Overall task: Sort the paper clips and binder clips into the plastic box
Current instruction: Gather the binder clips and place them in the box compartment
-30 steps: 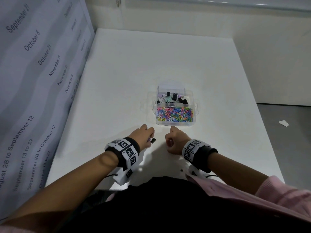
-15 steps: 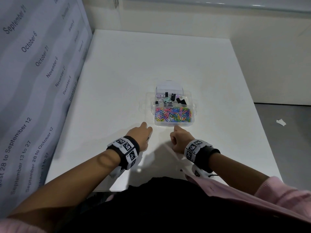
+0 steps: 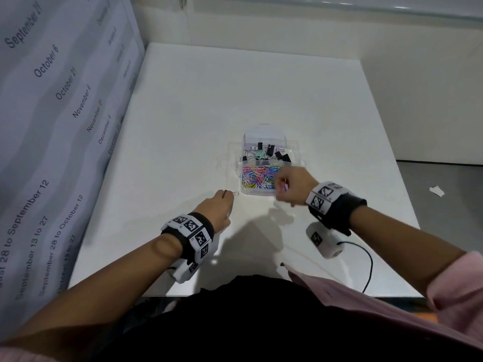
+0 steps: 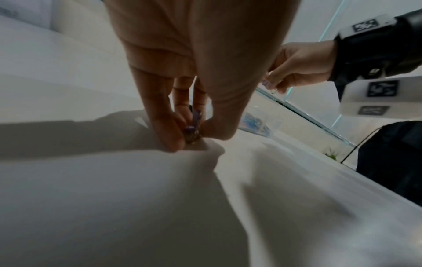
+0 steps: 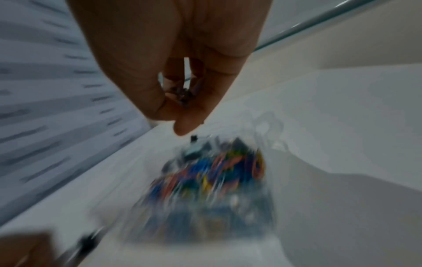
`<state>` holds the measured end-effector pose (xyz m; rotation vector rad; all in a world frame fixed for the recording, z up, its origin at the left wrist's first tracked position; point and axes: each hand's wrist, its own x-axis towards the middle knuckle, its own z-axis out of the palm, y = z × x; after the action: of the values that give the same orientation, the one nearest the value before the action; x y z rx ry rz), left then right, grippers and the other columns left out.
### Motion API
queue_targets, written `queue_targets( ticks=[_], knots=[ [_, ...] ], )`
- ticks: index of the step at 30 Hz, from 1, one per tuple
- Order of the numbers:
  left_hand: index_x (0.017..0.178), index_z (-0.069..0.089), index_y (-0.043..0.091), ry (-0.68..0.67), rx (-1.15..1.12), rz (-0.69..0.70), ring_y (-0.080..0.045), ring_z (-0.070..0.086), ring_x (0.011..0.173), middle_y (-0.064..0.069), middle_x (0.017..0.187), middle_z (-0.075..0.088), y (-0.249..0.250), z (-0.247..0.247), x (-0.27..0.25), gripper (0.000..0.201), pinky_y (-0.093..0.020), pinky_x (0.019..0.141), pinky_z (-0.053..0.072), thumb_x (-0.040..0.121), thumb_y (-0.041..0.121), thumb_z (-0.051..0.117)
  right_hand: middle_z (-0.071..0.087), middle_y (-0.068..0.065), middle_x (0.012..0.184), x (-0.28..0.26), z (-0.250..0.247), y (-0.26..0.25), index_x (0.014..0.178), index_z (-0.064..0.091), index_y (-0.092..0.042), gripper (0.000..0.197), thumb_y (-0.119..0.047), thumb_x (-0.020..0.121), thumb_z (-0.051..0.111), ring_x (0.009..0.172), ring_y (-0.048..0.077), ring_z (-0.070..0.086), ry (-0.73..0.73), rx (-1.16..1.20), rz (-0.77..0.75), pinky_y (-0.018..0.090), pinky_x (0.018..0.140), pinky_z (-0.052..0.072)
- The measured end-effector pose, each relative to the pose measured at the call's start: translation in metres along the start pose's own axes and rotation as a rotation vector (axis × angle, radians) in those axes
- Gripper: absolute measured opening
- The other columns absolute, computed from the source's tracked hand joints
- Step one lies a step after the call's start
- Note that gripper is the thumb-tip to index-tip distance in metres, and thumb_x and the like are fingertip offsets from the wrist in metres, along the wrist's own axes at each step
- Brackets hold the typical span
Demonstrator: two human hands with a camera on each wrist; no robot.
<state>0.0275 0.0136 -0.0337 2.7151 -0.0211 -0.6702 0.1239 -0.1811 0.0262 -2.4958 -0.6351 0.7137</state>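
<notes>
Two hands, left hand (image 4: 182,115) pinching clip (image 4: 193,132)

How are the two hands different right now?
The left hand is low on the table, beside the plastic box; the right hand is raised over the box's paper clips. Both have curled fingers pinching something small; I cannot tell what.

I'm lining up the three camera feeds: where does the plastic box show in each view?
Head: plastic box at centre, on the white table.
Left wrist: clear wall at right of middle, beyond the left hand.
Right wrist: blurred, lower centre.
Shared landmark: the coloured paper clips inside.
</notes>
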Motion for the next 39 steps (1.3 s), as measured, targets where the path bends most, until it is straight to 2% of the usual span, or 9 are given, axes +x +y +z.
queue_targets(
  ticks=[3, 7, 14, 18, 24, 30, 34, 36, 39],
  knots=[
    [0.104, 0.047, 0.005, 0.006, -0.057, -0.039, -0.04, 0.058, 0.082, -0.014, 0.106, 0.049, 0.0, -0.001, 0.001, 0.026, -0.04, 0.069, 0.045, 0.079, 0.006, 0.049, 0.047, -0.007, 0.072, 0.022, -0.028, -0.001, 0.064, 0.059, -0.014, 0.016, 0.0, 0.071, 0.06, 0.071, 0.015, 0.05, 0.175, -0.048, 0.052, 0.023, 0.061, 0.043],
    [0.082, 0.047, 0.013, 0.038, -0.133, -0.055, -0.029, 0.051, 0.074, -0.007, 0.094, 0.045, -0.001, 0.001, 0.0, 0.007, -0.036, 0.07, 0.045, 0.078, 0.007, 0.049, 0.061, 0.011, 0.1, 0.05, -0.05, 0.011, 0.088, 0.069, -0.01, 0.018, -0.003, 0.077, 0.057, 0.088, 0.025, 0.057, 0.337, -0.084, 0.117, 0.022, 0.076, 0.038],
    [0.101, 0.054, 0.006, 0.135, -0.205, -0.076, -0.031, 0.058, 0.088, -0.012, 0.107, 0.048, -0.01, 0.004, -0.005, 0.019, -0.037, 0.08, 0.049, 0.083, 0.013, 0.052, 0.06, 0.011, 0.118, 0.061, -0.041, 0.002, 0.099, 0.068, -0.016, 0.023, -0.005, 0.084, 0.054, 0.109, 0.027, 0.056, 0.214, -0.169, 0.113, 0.028, 0.087, 0.043],
    [0.104, 0.056, 0.006, 0.136, -0.219, -0.083, -0.032, 0.057, 0.095, -0.012, 0.109, 0.052, -0.015, 0.005, -0.006, 0.021, -0.037, 0.084, 0.047, 0.085, 0.011, 0.05, 0.063, 0.013, 0.111, 0.07, -0.032, -0.015, 0.095, 0.069, -0.011, 0.034, 0.007, 0.078, 0.045, 0.101, 0.029, 0.058, 0.172, -0.23, 0.031, 0.025, 0.077, 0.04],
    [0.096, 0.058, 0.008, 0.09, -0.207, -0.1, -0.03, 0.056, 0.094, -0.01, 0.101, 0.053, -0.019, 0.004, -0.009, 0.015, -0.032, 0.081, 0.042, 0.087, 0.016, 0.05, 0.06, 0.013, 0.115, 0.079, -0.027, -0.021, 0.099, 0.066, -0.011, 0.028, 0.0, 0.079, 0.049, 0.103, 0.03, 0.058, 0.075, -0.291, 0.083, 0.033, 0.085, 0.047],
    [0.091, 0.057, 0.01, 0.102, -0.245, -0.106, -0.029, 0.057, 0.087, 0.0, 0.091, 0.042, -0.018, 0.002, -0.013, 0.01, -0.03, 0.077, 0.043, 0.082, 0.01, 0.051, 0.066, 0.007, 0.102, 0.062, 0.004, -0.054, 0.092, 0.066, -0.013, 0.023, -0.005, 0.08, 0.048, 0.1, 0.025, 0.058, 0.023, -0.253, -0.223, 0.031, 0.086, 0.043],
    [0.081, 0.049, 0.018, 0.102, -0.27, -0.098, -0.027, 0.055, 0.082, 0.001, 0.088, 0.041, -0.018, 0.001, -0.017, 0.012, -0.026, 0.069, 0.038, 0.079, 0.006, 0.051, 0.056, 0.009, 0.115, 0.057, 0.04, -0.072, 0.106, 0.058, -0.013, 0.024, -0.009, 0.084, 0.053, 0.113, 0.027, 0.045, -0.184, -0.614, -0.369, 0.038, 0.088, 0.042],
    [0.079, 0.048, 0.02, 0.097, -0.27, -0.106, -0.024, 0.051, 0.079, 0.003, 0.083, 0.042, -0.019, 0.002, -0.016, 0.012, -0.024, 0.068, 0.035, 0.079, 0.007, 0.05, 0.055, 0.009, 0.115, 0.056, 0.055, -0.074, 0.108, 0.056, -0.011, 0.023, -0.009, 0.085, 0.052, 0.115, 0.028, 0.042, -0.205, -0.891, -0.422, 0.04, 0.089, 0.04],
    [0.079, 0.05, 0.02, 0.1, -0.277, -0.121, -0.019, 0.047, 0.077, 0.003, 0.082, 0.045, -0.02, 0.001, -0.014, 0.012, -0.025, 0.069, 0.034, 0.079, 0.008, 0.052, 0.061, 0.008, 0.108, 0.055, 0.063, -0.075, 0.101, 0.057, -0.009, 0.017, -0.005, 0.085, 0.05, 0.112, 0.028, 0.044, -0.186, -1.005, -0.458, 0.04, 0.092, 0.035]
  ],
)
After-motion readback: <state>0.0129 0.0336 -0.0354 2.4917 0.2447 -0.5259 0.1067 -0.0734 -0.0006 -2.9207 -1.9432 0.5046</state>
